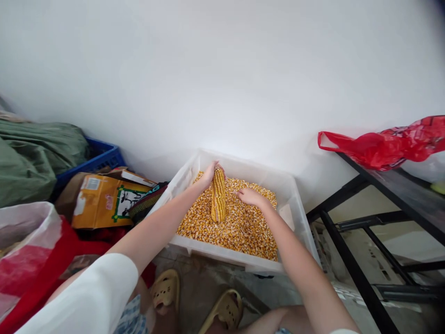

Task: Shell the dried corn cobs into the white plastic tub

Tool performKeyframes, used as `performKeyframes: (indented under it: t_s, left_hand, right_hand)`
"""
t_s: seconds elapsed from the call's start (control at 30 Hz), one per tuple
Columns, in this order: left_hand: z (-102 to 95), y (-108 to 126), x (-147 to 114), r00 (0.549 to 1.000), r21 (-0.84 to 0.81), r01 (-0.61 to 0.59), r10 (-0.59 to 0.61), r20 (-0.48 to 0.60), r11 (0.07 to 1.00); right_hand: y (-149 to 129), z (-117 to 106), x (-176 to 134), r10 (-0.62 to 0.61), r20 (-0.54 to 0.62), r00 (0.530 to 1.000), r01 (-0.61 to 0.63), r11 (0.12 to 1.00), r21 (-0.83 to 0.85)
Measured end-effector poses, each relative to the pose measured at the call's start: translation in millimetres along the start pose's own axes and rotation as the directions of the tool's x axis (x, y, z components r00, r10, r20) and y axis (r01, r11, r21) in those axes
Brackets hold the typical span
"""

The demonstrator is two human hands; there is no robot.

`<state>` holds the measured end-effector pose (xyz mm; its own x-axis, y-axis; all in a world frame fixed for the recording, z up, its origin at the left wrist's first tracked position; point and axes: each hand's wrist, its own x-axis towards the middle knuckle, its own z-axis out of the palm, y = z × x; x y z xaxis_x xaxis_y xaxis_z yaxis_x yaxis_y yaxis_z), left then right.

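An ear of corn (219, 197), covered in yellow kernels, is gripped near its far end by my left hand (210, 173). It tilts over a white translucent plastic bin (302, 204) that holds many loose corn kernels (239, 236). To the right of the ear, my right hand (251, 196) hovers just over the kernels, fingers curled together and apart from the ear. Whether anything small sits between those fingers is hidden.
A white wall stands behind the bin. On the left are an orange cardboard box (104, 202), a blue crate (104, 157) and a red and white sack (31, 260). A black metal frame (351, 260) carrying a red plastic bag (382, 144) stands right. My sandaled feet are below the bin.
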<state>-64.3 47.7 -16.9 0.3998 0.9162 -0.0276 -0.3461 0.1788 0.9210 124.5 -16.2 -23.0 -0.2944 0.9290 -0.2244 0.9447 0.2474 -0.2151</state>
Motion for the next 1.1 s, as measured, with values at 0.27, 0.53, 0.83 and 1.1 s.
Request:
performKeyframes:
  t_s: [0.27, 0.53, 0.83, 1.1]
  left_hand:
    - [16.6, 0, -2, 0.984, 0.136, -0.037, 0.012, 0.180, 0.990]
    - [26.7, 12, -16, 0.975, 0.273, -0.069, 0.006, 0.224, 0.960]
    - [18.0, 3, -8, 0.992, 0.471, -0.127, 0.113, 0.057, 0.873]
    - [36.7, -23, -13, 0.951, 0.555, -0.307, 0.271, 0.149, 0.773]
  right_hand:
    - [8, -8, -3, 0.139, -0.328, 0.934, -0.178, 0.980, -0.091]
    - [1, -34, -14, 0.152, -0.497, 0.855, -0.096, 0.986, 0.136]
    - [-11, -11, 0, 0.177, -0.432, 0.884, 0.083, 0.851, 0.519]
    - [3, 7, 12, 0.275, -0.310, 0.910, -0.061, 0.829, 0.556]
